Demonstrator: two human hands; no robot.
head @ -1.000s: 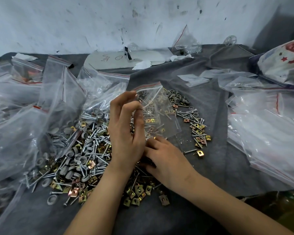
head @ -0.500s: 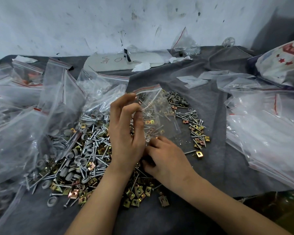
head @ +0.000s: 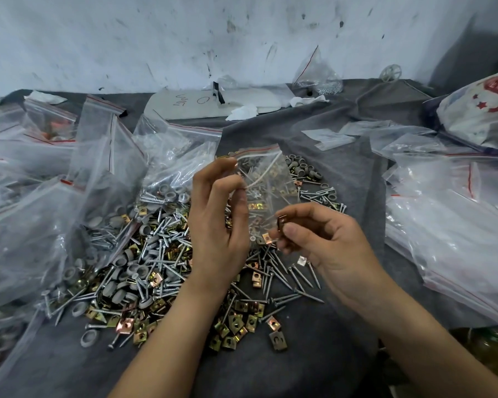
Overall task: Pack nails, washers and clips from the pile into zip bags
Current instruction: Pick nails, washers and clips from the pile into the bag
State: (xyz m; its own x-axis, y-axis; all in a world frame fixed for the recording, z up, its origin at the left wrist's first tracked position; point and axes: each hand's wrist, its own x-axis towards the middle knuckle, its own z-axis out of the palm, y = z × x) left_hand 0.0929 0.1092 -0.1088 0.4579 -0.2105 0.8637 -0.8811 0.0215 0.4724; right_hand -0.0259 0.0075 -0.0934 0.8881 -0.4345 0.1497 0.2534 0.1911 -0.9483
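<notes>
One small clear zip bag [head: 266, 179] is held up in the left grip [head: 216, 225], whose thumb and curled fingers are clamped on the bag's upper edge by the red seal strip. The bag hangs from that grip towards the right one. Whether the nails and clips seen through its film lie inside or behind it cannot be told. The right grip [head: 328, 248] is closed on a single brass-coloured clip [head: 281, 223], pinched between thumb and forefinger just beside the bag's lower corner. Under both grips spreads the pile [head: 156, 254]: silver nails [head: 285, 272] directly below the right grip, grey washers [head: 127, 268] out beyond the left grip's back, and flat clips [head: 236, 323] between the two wrists. A smaller scatter of the same parts [head: 316, 188] lies past the held bag. All of it rests on the counter [head: 314, 360], covered in dark grey cloth. Large crumpled zip bags [head: 26, 225] crowd the far side of the left grip, and a flatter stack of bags [head: 457, 214] lies outside the right grip. Further back are a white board [head: 184, 104] with handwriting and a scuffed white wall [head: 156, 38].
</notes>
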